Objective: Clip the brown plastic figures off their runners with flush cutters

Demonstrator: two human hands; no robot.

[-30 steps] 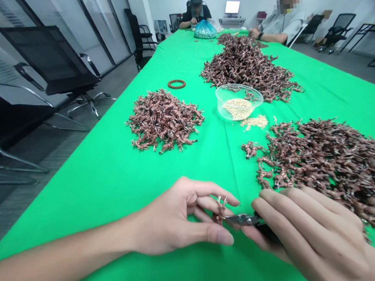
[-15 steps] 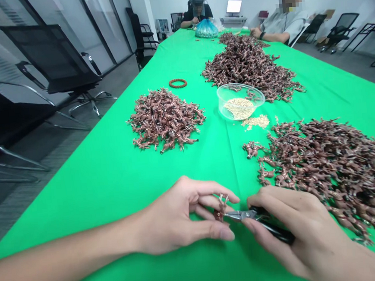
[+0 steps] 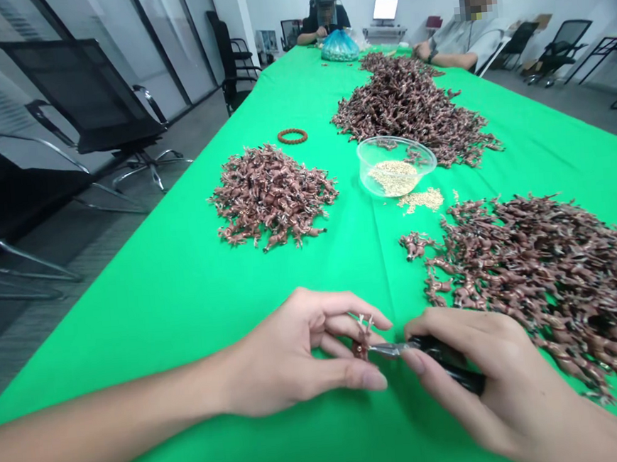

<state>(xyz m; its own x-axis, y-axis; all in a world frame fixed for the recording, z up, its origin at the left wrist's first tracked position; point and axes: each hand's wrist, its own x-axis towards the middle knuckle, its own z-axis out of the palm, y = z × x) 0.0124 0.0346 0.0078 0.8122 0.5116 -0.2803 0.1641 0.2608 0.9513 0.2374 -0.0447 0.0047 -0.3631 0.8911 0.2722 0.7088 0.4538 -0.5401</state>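
My left hand (image 3: 302,363) holds a small brown deer figurine (image 3: 360,348) between its thumb and fingers, pale antlers pointing up. In my right hand (image 3: 507,379) is a pair of pliers (image 3: 443,354) with black handles. The metal tips reach the figurine's right side; whether they grip something tiny there I cannot make out. Just beyond my right hand spreads a pile of similar deer figurines (image 3: 546,262). A smaller figurine pile (image 3: 274,198) lies farther off to the left.
A clear plastic bowl (image 3: 365,178) holds tiny gold pieces, with more gold pieces (image 3: 426,200) spilled beside it. Beyond are a large figurine pile (image 3: 410,102), a brown beaded bracelet (image 3: 293,142) and a blue bag (image 3: 339,47). Two people sit at the green table's far end.
My right hand has turned the pliers slightly, so the jaws look narrower and the thumb sits higher over them. My left hand and the figurine have barely moved.
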